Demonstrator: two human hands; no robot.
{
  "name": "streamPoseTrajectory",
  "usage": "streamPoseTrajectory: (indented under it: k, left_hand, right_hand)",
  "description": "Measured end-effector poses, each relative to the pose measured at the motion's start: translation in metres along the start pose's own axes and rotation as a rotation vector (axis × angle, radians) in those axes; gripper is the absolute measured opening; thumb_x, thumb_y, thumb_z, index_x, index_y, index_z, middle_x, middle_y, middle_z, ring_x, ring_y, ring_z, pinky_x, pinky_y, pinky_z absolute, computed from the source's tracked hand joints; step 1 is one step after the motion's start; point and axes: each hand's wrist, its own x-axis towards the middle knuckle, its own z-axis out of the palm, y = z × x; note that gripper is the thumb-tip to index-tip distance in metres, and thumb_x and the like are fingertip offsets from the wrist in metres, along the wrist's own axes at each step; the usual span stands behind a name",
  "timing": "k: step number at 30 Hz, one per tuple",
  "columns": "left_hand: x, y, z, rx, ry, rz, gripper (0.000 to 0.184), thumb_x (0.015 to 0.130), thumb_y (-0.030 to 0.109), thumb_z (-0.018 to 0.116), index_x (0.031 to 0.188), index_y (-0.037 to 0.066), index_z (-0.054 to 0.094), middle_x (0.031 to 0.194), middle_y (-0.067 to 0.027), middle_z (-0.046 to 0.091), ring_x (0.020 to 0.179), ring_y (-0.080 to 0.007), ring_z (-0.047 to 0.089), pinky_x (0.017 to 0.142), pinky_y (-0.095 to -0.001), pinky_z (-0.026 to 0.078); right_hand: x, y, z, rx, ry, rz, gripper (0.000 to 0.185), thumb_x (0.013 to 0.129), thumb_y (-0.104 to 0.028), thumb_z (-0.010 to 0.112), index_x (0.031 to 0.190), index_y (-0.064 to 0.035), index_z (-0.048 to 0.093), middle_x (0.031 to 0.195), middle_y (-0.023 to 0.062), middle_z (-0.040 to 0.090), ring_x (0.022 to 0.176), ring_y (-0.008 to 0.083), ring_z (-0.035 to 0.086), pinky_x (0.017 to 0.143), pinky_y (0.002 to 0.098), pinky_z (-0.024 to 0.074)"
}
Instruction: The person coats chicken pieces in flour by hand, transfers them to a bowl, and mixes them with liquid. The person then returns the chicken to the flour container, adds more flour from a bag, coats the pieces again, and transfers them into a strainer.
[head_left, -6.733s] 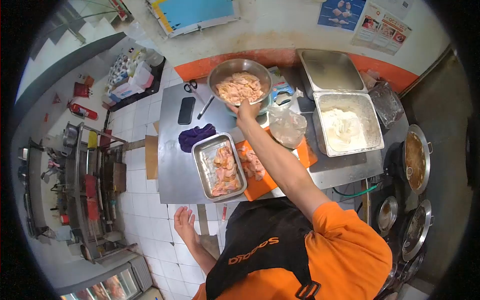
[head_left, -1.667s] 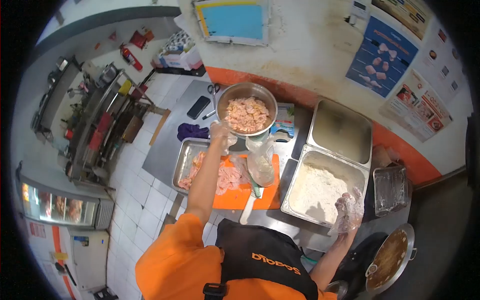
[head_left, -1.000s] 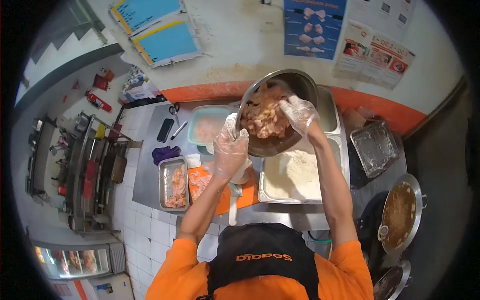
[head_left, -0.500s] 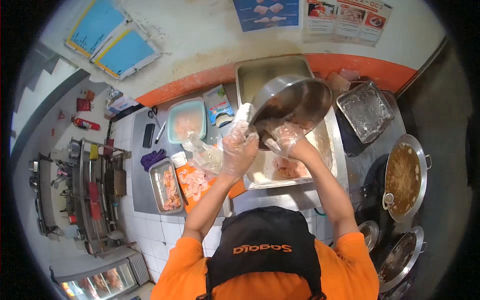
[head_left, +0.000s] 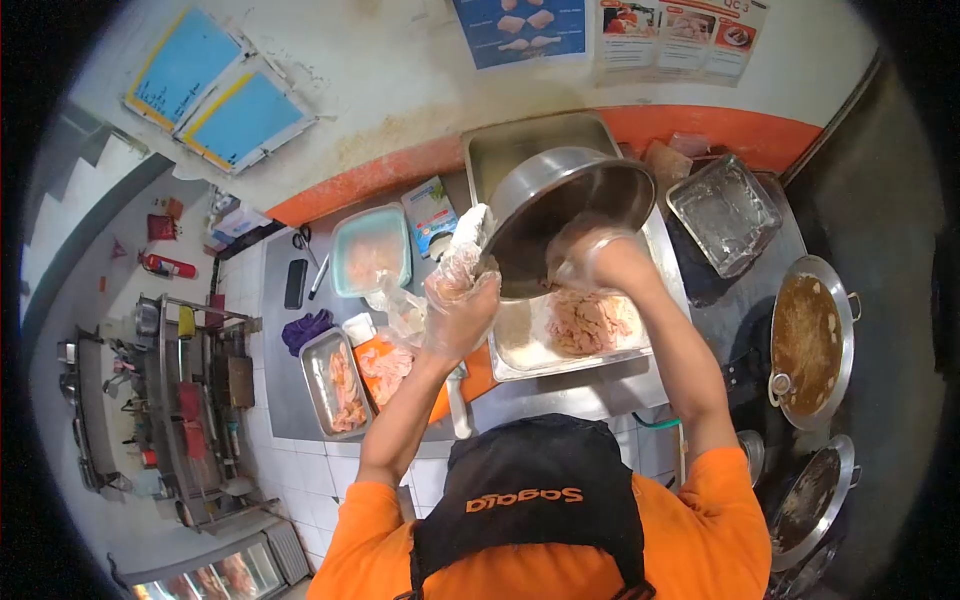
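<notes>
A steel bowl [head_left: 560, 185] is tilted over the flour tray [head_left: 653, 340]. My left hand [head_left: 462, 305], in a clear plastic glove, grips the bowl's left rim with its fingers closed. My right hand [head_left: 592, 255], gloved too, is at the bowl's lower edge; its fingertips are hidden, and what they hold, if anything, cannot be made out. Below the bowl, a heap of raw chicken pieces [head_left: 588, 322] lies on the flour. A plastic bag [head_left: 402, 310] and a knife [head_left: 458, 402] are beside my left forearm.
Left are a small steel tray [head_left: 322, 385] of meat, an orange board [head_left: 477, 375], a purple cloth [head_left: 305, 330], a phone [head_left: 295, 284] and a teal-rimmed tub [head_left: 371, 250]. A floury tray [head_left: 725, 215] and a pan of oil [head_left: 808, 345] stand right.
The bowl came from the back of the table and was tipped over the flour tray. Chicken has dropped from it onto the flour. Both hands now wear gloves.
</notes>
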Motion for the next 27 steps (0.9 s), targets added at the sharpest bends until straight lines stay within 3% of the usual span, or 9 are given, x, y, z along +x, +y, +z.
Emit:
streamPoseTrajectory:
  k: [4, 8, 13, 16, 19, 20, 21, 23, 27]
  left_hand:
    - [-0.009, 0.004, -0.002, 0.092, -0.059, 0.061, 0.040, 0.080, 0.000, 0.062, 0.119, -0.001, 0.059, 0.094, -0.0182, 0.067, 0.079, -0.0264, 0.063, 0.073, -0.0338, 0.050]
    - [0.005, 0.001, 0.010, 0.114, 0.049, 0.283, 0.034, 0.078, 0.000, 0.062, 0.113, 0.001, 0.061, 0.098, -0.0209, 0.066, 0.083, -0.0345, 0.064, 0.072, -0.0385, 0.051]
    - [0.012, -0.007, 0.000, 0.207, -0.009, 0.387, 0.042, 0.078, -0.003, 0.060, 0.119, -0.001, 0.058, 0.114, -0.0220, 0.063, 0.100, -0.0366, 0.064, 0.086, -0.0376, 0.051]
    - [0.035, -0.012, -0.018, 0.266, 0.156, 0.503, 0.047, 0.078, -0.004, 0.057, 0.125, -0.002, 0.056, 0.124, -0.0227, 0.060, 0.113, -0.0362, 0.060, 0.097, -0.0348, 0.047]
    - [0.041, -0.011, -0.079, 0.083, 0.296, 0.148, 0.042, 0.084, -0.002, 0.058, 0.126, -0.001, 0.055, 0.118, -0.0126, 0.063, 0.110, -0.0197, 0.059, 0.097, -0.0322, 0.045]
    - [0.043, -0.007, -0.107, 0.024, 0.274, 0.008, 0.044, 0.087, 0.001, 0.056, 0.131, -0.003, 0.052, 0.121, -0.0160, 0.062, 0.115, -0.0245, 0.058, 0.100, -0.0344, 0.044]
    - [0.043, -0.040, -0.134, -0.034, 0.325, -0.017, 0.036, 0.086, 0.000, 0.059, 0.122, -0.001, 0.055, 0.112, -0.0120, 0.063, 0.102, -0.0193, 0.059, 0.091, -0.0308, 0.046]
    - [0.041, -0.096, -0.181, -0.094, 0.431, -0.084, 0.022, 0.084, -0.001, 0.064, 0.104, 0.001, 0.056, 0.095, -0.0061, 0.063, 0.083, -0.0114, 0.058, 0.075, -0.0250, 0.049]
    - [0.013, -0.225, -0.231, -0.301, 0.686, -0.486, 0.026, 0.078, -0.005, 0.064, 0.102, 0.000, 0.056, 0.089, -0.0074, 0.063, 0.072, -0.0142, 0.061, 0.064, -0.0291, 0.052]
  right_hand:
    - [-0.015, 0.020, 0.012, 0.278, 0.331, 0.059, 0.035, 0.086, -0.040, 0.058, 0.101, -0.0104, 0.070, 0.097, 0.0173, 0.070, 0.089, 0.0336, 0.067, 0.080, 0.0471, 0.0520]
    - [-0.024, 0.006, 0.031, 0.086, 0.640, -0.157, 0.028, 0.086, -0.030, 0.055, 0.092, -0.0057, 0.067, 0.094, 0.0192, 0.068, 0.088, 0.0337, 0.064, 0.080, 0.0463, 0.0495]
    - [-0.013, -0.017, 0.030, 0.078, 0.430, -0.191, 0.020, 0.082, -0.023, 0.058, 0.088, -0.0059, 0.067, 0.090, 0.0190, 0.068, 0.083, 0.0359, 0.065, 0.077, 0.0468, 0.0506]
    - [-0.030, -0.017, 0.032, 0.127, -0.064, -0.011, 0.029, 0.083, -0.028, 0.061, 0.101, -0.0072, 0.069, 0.093, 0.0204, 0.067, 0.085, 0.0369, 0.064, 0.081, 0.0436, 0.0511]
    - [-0.052, 0.015, 0.035, 0.253, -0.212, 0.004, 0.053, 0.082, -0.045, 0.067, 0.113, -0.0014, 0.065, 0.101, 0.0237, 0.067, 0.089, 0.0303, 0.067, 0.085, 0.0417, 0.0527]
    - [-0.048, 0.031, 0.055, 0.229, -0.289, 0.118, 0.061, 0.082, -0.050, 0.067, 0.114, 0.0018, 0.064, 0.100, 0.0231, 0.068, 0.089, 0.0305, 0.067, 0.083, 0.0433, 0.0535]
    - [-0.043, 0.017, 0.034, 0.034, -0.584, 0.190, 0.070, 0.083, -0.054, 0.066, 0.122, 0.0038, 0.058, 0.102, 0.0251, 0.067, 0.093, 0.0337, 0.066, 0.087, 0.0423, 0.0522]
    - [-0.043, 0.044, 0.123, -0.007, -0.250, -0.020, 0.072, 0.083, -0.052, 0.065, 0.128, 0.0031, 0.052, 0.104, 0.0266, 0.066, 0.095, 0.0346, 0.066, 0.089, 0.0415, 0.0509]
    - [-0.024, 0.023, 0.173, -0.385, -0.254, -0.200, 0.070, 0.081, -0.048, 0.067, 0.128, 0.0013, 0.049, 0.103, 0.0277, 0.065, 0.097, 0.0376, 0.064, 0.090, 0.0407, 0.0487]
